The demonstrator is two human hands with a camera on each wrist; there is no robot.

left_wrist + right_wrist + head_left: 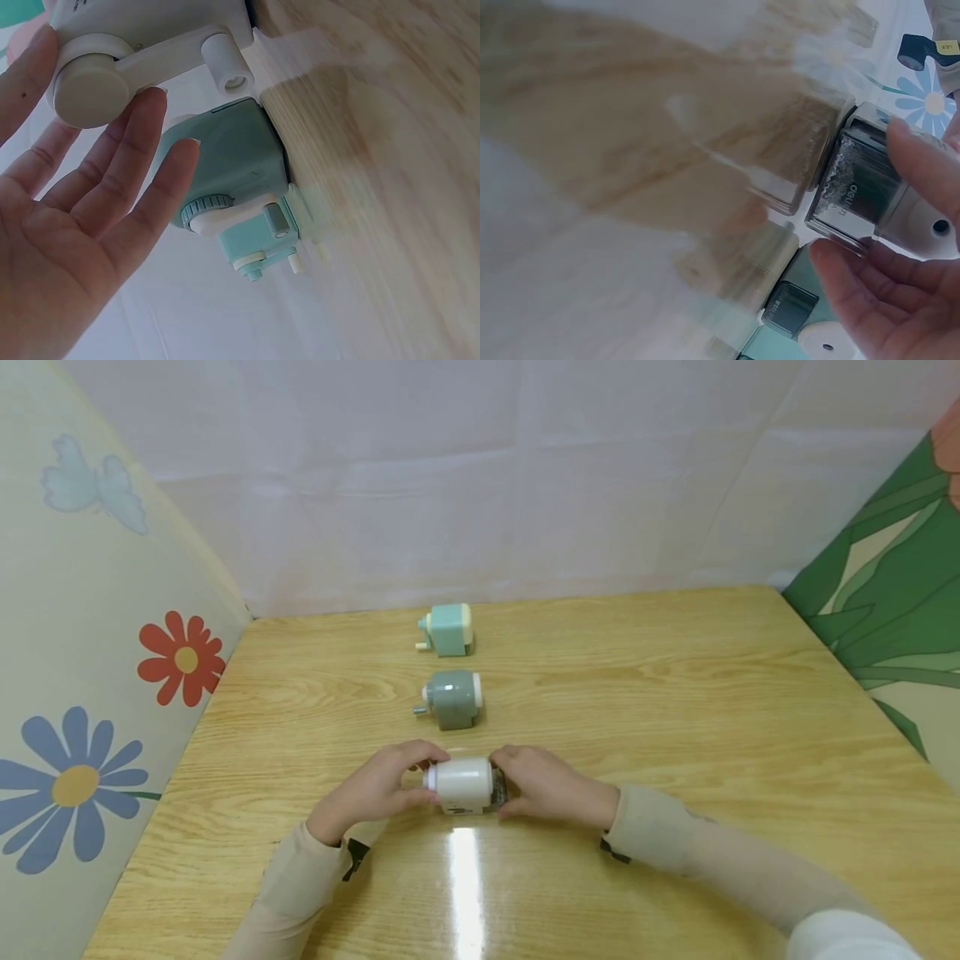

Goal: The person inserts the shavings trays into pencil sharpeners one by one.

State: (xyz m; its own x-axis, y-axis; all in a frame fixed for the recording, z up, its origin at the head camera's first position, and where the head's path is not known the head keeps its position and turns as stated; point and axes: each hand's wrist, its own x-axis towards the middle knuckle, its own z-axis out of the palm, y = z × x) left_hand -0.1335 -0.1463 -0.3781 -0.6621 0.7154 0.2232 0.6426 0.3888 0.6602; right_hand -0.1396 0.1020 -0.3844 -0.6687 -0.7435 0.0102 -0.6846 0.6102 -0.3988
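Note:
A white crank pencil sharpener (463, 783) sits near the front middle of the wooden table, between both hands. My left hand (393, 781) holds its crank end, with thumb and fingers around the round knob (91, 91); the crank handle (227, 66) sticks out beside the fingers. At the opposite end, my right hand (536, 783) pinches the clear shavings drawer (853, 187) between thumb and fingers. Shavings show inside this drawer, which juts out from the body. The right palm and finger pads (832, 259) face the camera in the right wrist view.
Behind the white sharpener stand a dark green pencil sharpener (454, 700) and, farther back, a mint one (448, 630), lined up with cranks to the left. A white cloth (480, 485) hangs behind the wooden table (675, 693); flower-painted panels (67, 610) flank it.

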